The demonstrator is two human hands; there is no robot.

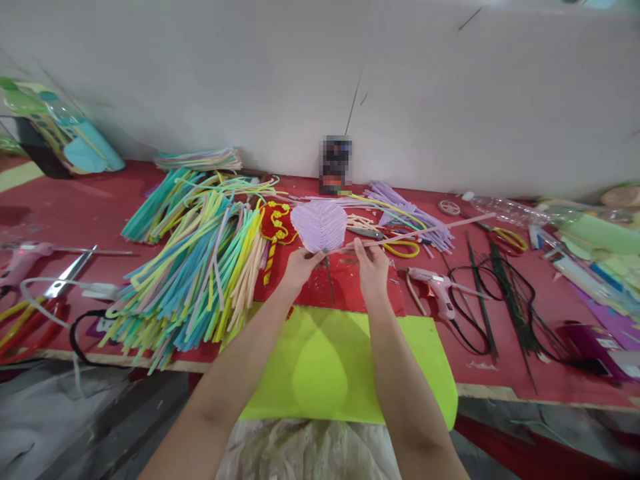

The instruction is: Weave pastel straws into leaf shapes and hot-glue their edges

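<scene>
My left hand [299,265] pinches the lower edge of a lilac leaf-shaped piece [319,225] made of wound pipe cleaners, held upright over the red table [90,213]. My right hand [371,265] is closed on a long pale pink pipe cleaner [430,230] that runs from the leaf's base out to the right. A thin dark wire stem [329,277] hangs below the leaf between my hands. Under my wrists lies a red sheet [345,287], and nearer me a lime-green foam sheet [345,367].
A big heap of pastel pipe cleaners [195,267] lies at left, with a red and yellow ornament [275,227] beside it. Right of my hands are yellow-handled scissors [403,247], a pink glue gun [437,283], black wires [495,300] and lilac pipe cleaners [405,207]. Another glue gun [23,260] sits far left.
</scene>
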